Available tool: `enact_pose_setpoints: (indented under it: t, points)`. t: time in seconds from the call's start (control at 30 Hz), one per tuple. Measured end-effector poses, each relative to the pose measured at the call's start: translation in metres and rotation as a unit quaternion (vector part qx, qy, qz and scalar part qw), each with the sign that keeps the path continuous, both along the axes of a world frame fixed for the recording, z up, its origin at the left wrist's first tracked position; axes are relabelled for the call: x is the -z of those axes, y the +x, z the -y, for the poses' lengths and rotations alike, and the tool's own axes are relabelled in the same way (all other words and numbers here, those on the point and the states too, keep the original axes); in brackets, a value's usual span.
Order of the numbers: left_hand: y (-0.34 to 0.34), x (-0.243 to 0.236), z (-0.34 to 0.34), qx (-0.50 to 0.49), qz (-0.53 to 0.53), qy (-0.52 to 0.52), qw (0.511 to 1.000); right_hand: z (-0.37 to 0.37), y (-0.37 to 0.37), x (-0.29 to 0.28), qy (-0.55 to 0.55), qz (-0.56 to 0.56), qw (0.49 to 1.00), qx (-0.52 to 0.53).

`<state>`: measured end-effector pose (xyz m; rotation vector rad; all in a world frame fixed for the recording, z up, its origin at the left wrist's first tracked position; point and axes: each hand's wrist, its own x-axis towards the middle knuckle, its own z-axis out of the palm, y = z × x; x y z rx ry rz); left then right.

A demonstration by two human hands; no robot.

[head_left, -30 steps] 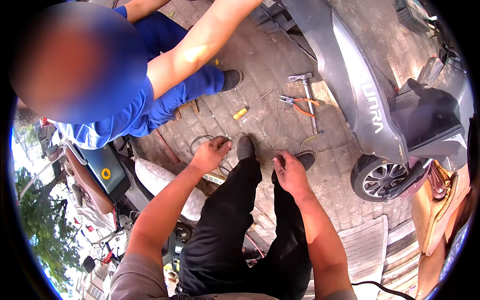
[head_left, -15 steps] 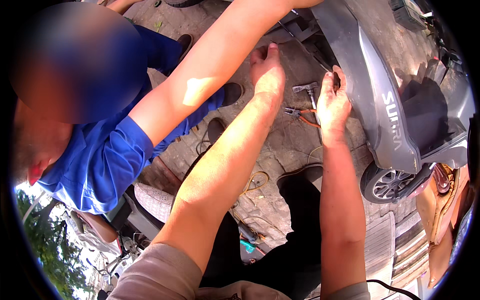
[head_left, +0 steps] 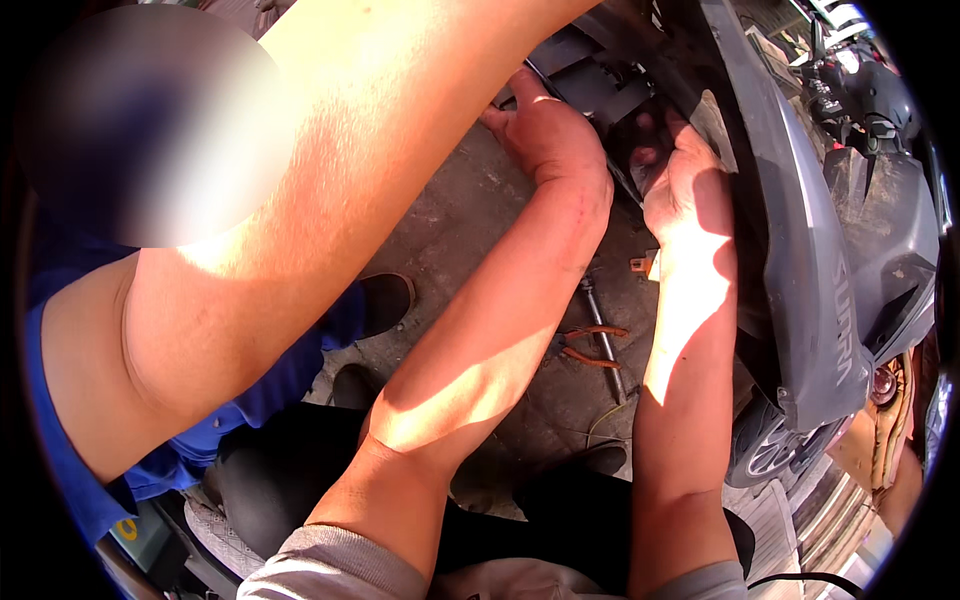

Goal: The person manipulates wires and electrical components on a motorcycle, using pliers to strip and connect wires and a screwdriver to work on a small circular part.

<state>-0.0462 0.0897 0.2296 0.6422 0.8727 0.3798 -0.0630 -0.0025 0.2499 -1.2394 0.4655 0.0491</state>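
Note:
My left hand (head_left: 550, 130) is bent at the wrist beside the edge of a dark plastic part (head_left: 590, 85) under the scooter's bodywork. Its thumb lies along that edge and its other fingers curl under; whatever they grip is hidden. Palm turned up, my right hand (head_left: 685, 185) reaches into the shadow inside the grey scooter panel (head_left: 805, 250). The fingers of that hand are bent in, and the dark hides what they may hold. A co-worker's bare arm (head_left: 330, 180) passes over from the left towards the same dark part.
On the paved ground below my hands lie orange-handled pliers (head_left: 590, 350) and a metal-shafted tool (head_left: 602, 340). The scooter's wheel (head_left: 770, 450) is at the lower right. A shoe (head_left: 385, 303) shows under the co-worker's arm. Another dark vehicle (head_left: 880, 105) stands at the far right.
Both my hands have moved closer to the dark part; my right hand has gone in behind the panel. The co-worker's arm has come nearer and covers more of the view.

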Motion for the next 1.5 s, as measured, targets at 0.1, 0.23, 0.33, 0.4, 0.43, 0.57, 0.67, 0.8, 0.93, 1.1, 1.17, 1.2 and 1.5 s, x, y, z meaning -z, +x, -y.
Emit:
enact_pose_setpoints:
  t: [0.1, 0.23, 0.33, 0.4, 0.43, 0.57, 0.67, 0.8, 0.93, 1.1, 1.17, 1.2, 1.5]
  points:
    - [0.002, 0.006, -0.011, -0.012, -0.037, 0.025, 0.999, -0.015, 0.013, 0.011, 0.077, 0.004, 0.996, 0.051]
    - [-0.026, -0.001, -0.009, 0.112, 0.006, 0.065, 0.992, -0.005, 0.008, 0.015, 0.118, 0.053, 0.988, 0.080]
    - [-0.032, -0.003, -0.021, 0.108, -0.009, 0.093, 0.990, -0.012, 0.018, 0.022, 0.198, 0.023, 0.977, 0.080]
    - [-0.029, 0.001, -0.023, 0.123, -0.002, 0.112, 0.986, -0.014, 0.019, 0.017, 0.214, 0.010, 0.972, 0.099]
    - [-0.029, 0.008, -0.022, 0.135, 0.012, 0.125, 0.983, -0.014, 0.018, 0.014, 0.214, 0.007, 0.971, 0.109]
    - [-0.033, 0.016, -0.037, 0.150, -0.036, 0.156, 0.976, -0.019, 0.019, 0.027, 0.178, 0.038, 0.979, 0.097]
    - [-0.060, -0.029, -0.038, 0.166, -0.002, 0.209, 0.964, -0.019, 0.015, 0.021, 0.142, 0.064, 0.980, 0.127]
    - [-0.065, -0.008, -0.046, 0.110, 0.081, 0.446, 0.884, -0.027, 0.011, 0.017, 0.009, 0.115, 0.979, 0.170]
    - [-0.059, 0.004, -0.055, 0.103, 0.226, 0.698, 0.672, -0.005, 0.023, 0.041, -0.043, 0.217, 0.972, 0.076]
    - [-0.038, -0.015, -0.052, 0.276, 0.120, 0.706, 0.641, -0.001, 0.021, 0.044, -0.002, 0.175, 0.982, 0.077]
    - [-0.031, -0.020, -0.054, 0.292, 0.111, 0.708, 0.634, -0.003, 0.012, 0.035, 0.079, 0.145, 0.984, 0.066]
    - [-0.031, -0.019, -0.051, 0.267, 0.125, 0.718, 0.631, 0.012, 0.014, 0.041, 0.145, 0.125, 0.981, 0.043]
    - [-0.029, -0.001, -0.035, 0.120, 0.157, 0.741, 0.642, 0.026, 0.001, 0.039, 0.520, 0.126, 0.836, -0.121]
